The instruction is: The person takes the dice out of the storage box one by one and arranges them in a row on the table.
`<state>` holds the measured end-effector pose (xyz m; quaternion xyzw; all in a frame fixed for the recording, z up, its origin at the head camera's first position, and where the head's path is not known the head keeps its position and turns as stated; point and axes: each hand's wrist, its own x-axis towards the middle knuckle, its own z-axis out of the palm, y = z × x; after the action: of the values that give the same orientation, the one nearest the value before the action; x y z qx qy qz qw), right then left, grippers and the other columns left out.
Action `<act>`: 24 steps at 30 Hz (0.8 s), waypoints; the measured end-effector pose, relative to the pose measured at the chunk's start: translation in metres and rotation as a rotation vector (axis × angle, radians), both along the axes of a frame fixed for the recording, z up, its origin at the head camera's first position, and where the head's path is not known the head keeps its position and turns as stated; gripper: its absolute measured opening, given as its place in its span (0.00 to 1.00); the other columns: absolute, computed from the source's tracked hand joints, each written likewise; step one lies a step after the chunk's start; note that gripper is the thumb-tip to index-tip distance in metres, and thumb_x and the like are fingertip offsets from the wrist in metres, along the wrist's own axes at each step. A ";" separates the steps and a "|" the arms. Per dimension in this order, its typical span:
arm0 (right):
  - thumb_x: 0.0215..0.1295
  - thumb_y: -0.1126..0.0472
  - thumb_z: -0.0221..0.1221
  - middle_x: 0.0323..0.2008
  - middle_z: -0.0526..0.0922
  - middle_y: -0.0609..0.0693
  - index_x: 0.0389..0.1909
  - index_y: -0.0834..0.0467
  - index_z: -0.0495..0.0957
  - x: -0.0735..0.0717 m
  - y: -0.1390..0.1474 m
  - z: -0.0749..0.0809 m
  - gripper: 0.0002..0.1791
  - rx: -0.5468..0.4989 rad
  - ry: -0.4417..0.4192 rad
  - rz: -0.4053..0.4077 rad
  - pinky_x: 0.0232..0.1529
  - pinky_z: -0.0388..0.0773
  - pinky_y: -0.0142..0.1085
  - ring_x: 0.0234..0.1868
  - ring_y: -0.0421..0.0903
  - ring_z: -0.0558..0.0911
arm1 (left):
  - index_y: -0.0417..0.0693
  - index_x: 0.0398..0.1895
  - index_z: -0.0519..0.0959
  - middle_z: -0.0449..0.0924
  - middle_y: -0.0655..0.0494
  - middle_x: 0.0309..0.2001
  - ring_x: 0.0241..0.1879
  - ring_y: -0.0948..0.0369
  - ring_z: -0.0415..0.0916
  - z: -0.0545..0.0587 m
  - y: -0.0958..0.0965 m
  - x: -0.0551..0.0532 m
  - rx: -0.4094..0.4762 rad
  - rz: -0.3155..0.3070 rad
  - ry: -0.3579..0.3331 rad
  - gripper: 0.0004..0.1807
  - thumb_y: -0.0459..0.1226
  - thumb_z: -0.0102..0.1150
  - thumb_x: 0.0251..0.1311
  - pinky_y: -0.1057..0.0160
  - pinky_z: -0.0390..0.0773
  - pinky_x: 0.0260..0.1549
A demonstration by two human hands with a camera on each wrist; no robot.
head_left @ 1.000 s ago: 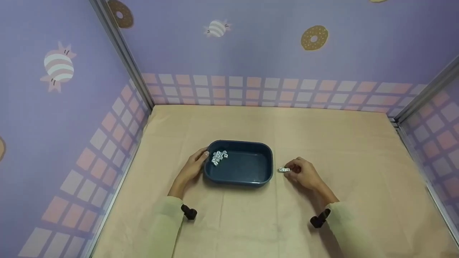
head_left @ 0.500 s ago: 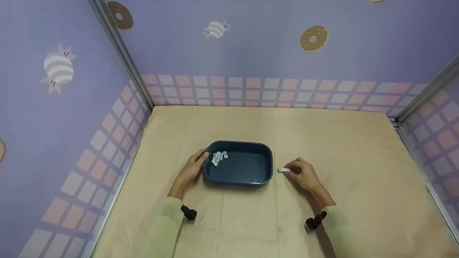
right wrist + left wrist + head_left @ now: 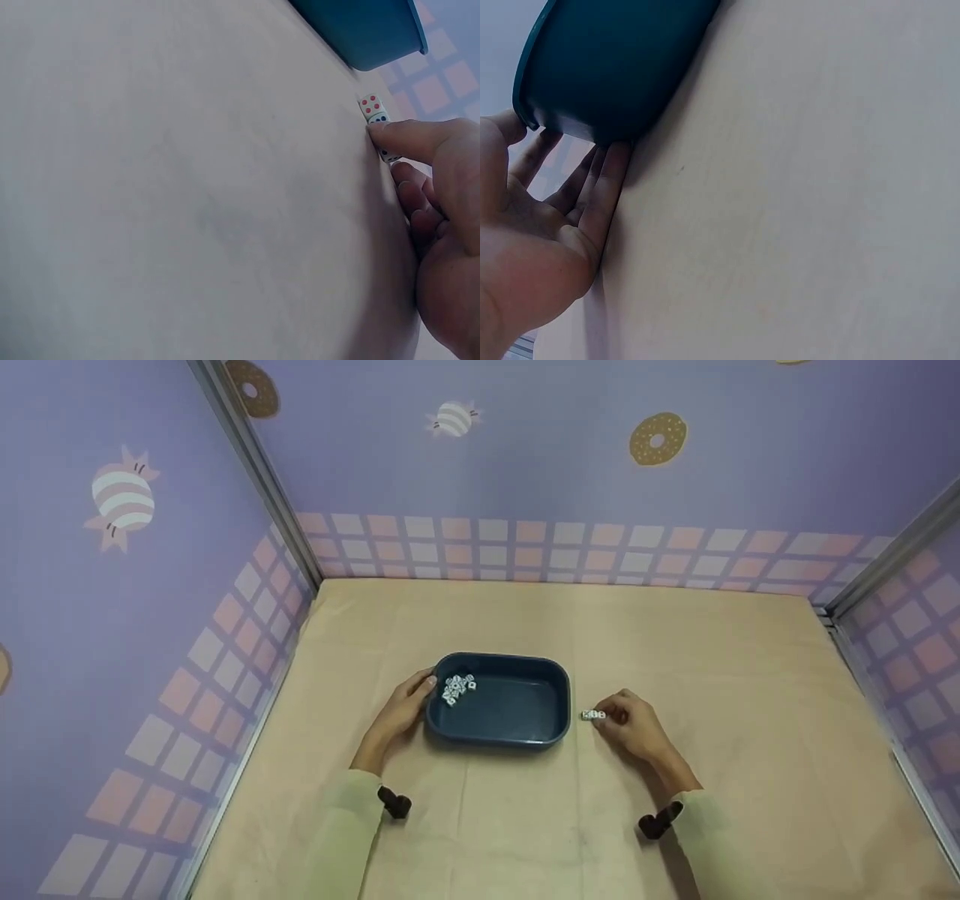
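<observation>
Left hand (image 3: pixel 403 709) gripping a dark blue dish (image 3: pixel 517 712), right hand (image 3: pixel 636 725) pinching a row of dice (image 3: pixel 593 715)

The dish sits near the middle of the tabletop (image 3: pixel 517 825), well apart from the far, left and right edges. A narrow strip of tabletop separates its right wall from the row of dice; a wider stretch runs from the right hand to the right edge.

The left hand holds the dish's left end, thumb at the rim, fingers against the outer wall. The right hand is clamped on the row, three dice visible, its free end towards the dish. A cluster of loose dice (image 3: pixel 455 690) lies inside the dish's left end.

Compared with a second ago, the right forearm (image 3: pixel 673 770) sits slightly further left; dish and dice have hardly shifted.
</observation>
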<state>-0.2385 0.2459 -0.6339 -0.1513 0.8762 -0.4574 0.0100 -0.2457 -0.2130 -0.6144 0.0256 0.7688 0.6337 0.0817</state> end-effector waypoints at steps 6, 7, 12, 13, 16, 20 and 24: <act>0.67 0.68 0.71 0.40 0.78 0.52 0.44 0.57 0.88 -0.002 -0.001 0.000 0.08 0.027 0.000 0.008 0.42 0.71 0.37 0.39 0.48 0.75 | 0.46 0.79 0.68 0.66 0.45 0.78 0.80 0.48 0.58 0.001 -0.001 0.000 -0.005 0.006 0.002 0.29 0.49 0.49 0.84 0.46 0.57 0.78; 0.67 0.68 0.71 0.40 0.78 0.52 0.45 0.57 0.88 -0.003 -0.002 0.001 0.08 0.029 0.001 0.009 0.42 0.71 0.37 0.39 0.48 0.75 | 0.46 0.80 0.68 0.66 0.45 0.78 0.80 0.48 0.58 0.001 -0.001 0.000 -0.010 0.008 0.003 0.29 0.50 0.49 0.84 0.47 0.57 0.78; 0.66 0.68 0.72 0.40 0.78 0.52 0.45 0.58 0.86 -0.003 -0.005 0.004 0.09 0.059 0.014 0.021 0.42 0.72 0.39 0.39 0.48 0.75 | 0.46 0.80 0.68 0.66 0.45 0.79 0.80 0.48 0.57 0.002 -0.002 0.000 -0.012 0.008 0.011 0.31 0.51 0.50 0.83 0.48 0.56 0.78; 0.66 0.68 0.72 0.40 0.78 0.52 0.46 0.58 0.86 -0.003 -0.005 0.004 0.10 0.066 0.017 0.028 0.42 0.73 0.39 0.39 0.48 0.75 | 0.46 0.80 0.68 0.65 0.45 0.79 0.80 0.48 0.58 0.001 -0.002 0.000 -0.012 0.008 0.010 0.31 0.51 0.50 0.83 0.47 0.56 0.78; 0.65 0.68 0.72 0.41 0.78 0.53 0.49 0.60 0.84 -0.002 -0.006 0.005 0.12 0.085 0.022 0.044 0.43 0.75 0.40 0.39 0.48 0.76 | 0.47 0.80 0.68 0.66 0.45 0.78 0.79 0.47 0.59 0.000 -0.003 0.001 -0.026 0.009 0.001 0.30 0.51 0.49 0.83 0.46 0.57 0.78; 0.64 0.69 0.73 0.41 0.79 0.54 0.53 0.62 0.83 -0.001 -0.006 0.010 0.17 0.101 0.034 0.027 0.42 0.76 0.40 0.40 0.48 0.77 | 0.49 0.80 0.68 0.67 0.46 0.78 0.79 0.46 0.61 0.000 -0.001 0.002 -0.038 0.016 -0.014 0.30 0.52 0.49 0.83 0.45 0.58 0.77; 0.64 0.68 0.74 0.42 0.81 0.56 0.54 0.65 0.83 0.000 -0.006 0.020 0.19 0.055 0.069 -0.010 0.44 0.79 0.44 0.41 0.52 0.80 | 0.45 0.80 0.68 0.66 0.43 0.78 0.78 0.46 0.61 0.002 0.001 0.001 -0.004 0.007 -0.013 0.30 0.50 0.49 0.83 0.45 0.59 0.77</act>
<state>-0.2387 0.2401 -0.6139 -0.1623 0.8891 -0.4276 -0.0183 -0.2447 -0.2124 -0.6129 0.0186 0.7697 0.6326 0.0842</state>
